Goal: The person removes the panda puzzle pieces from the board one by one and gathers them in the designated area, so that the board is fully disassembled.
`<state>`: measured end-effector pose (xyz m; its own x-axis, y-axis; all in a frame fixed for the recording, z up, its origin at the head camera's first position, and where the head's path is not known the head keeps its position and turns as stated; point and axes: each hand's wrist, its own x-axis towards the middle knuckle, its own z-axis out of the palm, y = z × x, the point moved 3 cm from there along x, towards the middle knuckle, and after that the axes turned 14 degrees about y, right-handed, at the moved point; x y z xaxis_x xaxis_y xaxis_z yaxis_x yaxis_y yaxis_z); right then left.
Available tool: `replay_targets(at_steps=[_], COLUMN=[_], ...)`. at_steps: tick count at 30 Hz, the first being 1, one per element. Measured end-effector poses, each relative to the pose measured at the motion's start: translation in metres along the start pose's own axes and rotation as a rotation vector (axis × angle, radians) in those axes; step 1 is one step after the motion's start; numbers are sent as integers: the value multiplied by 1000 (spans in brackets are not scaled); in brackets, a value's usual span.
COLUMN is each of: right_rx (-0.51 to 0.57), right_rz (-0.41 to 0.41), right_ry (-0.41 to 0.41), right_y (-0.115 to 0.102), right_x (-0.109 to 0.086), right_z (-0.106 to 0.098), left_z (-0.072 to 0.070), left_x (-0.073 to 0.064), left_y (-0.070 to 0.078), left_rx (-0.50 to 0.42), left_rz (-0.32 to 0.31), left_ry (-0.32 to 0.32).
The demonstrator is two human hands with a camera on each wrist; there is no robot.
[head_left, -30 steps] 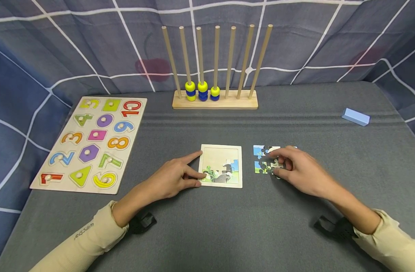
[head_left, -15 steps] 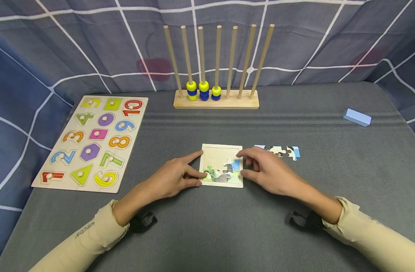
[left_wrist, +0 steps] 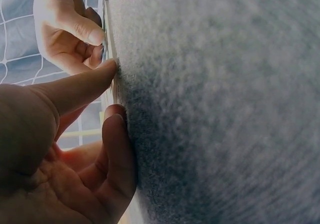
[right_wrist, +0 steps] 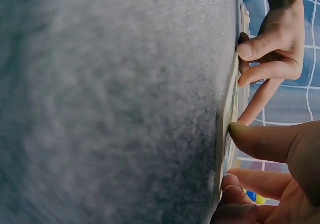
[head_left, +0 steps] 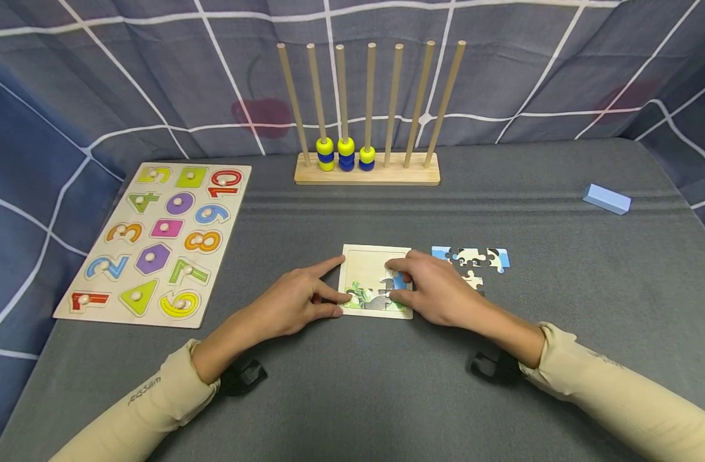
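While both hands (head_left: 364,292) touch it, puzzle tray (head_left: 366,260) lies flat.

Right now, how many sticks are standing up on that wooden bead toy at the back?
7. The sticks stand in one row on the wooden base at the back of the table. The second, third and fourth from the left carry yellow and blue beads; the rest are bare.

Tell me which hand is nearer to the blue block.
Right. The right hand rests on the puzzle tray, with the blue block further right; the left hand sits at the tray's left edge.
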<state>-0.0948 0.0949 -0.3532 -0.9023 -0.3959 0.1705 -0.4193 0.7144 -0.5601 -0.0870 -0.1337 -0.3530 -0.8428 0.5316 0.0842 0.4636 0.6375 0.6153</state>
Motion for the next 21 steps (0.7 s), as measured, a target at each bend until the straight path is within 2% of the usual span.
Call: replay_targets(at_steps=[7,17,21], right_rx=[5,14,24], right_rz=[4,6,13], right_ry=[-13,63,68], right_y=[-1,-2,-2], right_x=[2,1,0], right_z=[0,-2,-2], left_z=[0,-1,0], left_x=[1,1,1], left_y=[1,1,1], left_rx=[-13,-18,-16], left_rz=[-18,-30,-36], left_ry=[-9,-14,-17])
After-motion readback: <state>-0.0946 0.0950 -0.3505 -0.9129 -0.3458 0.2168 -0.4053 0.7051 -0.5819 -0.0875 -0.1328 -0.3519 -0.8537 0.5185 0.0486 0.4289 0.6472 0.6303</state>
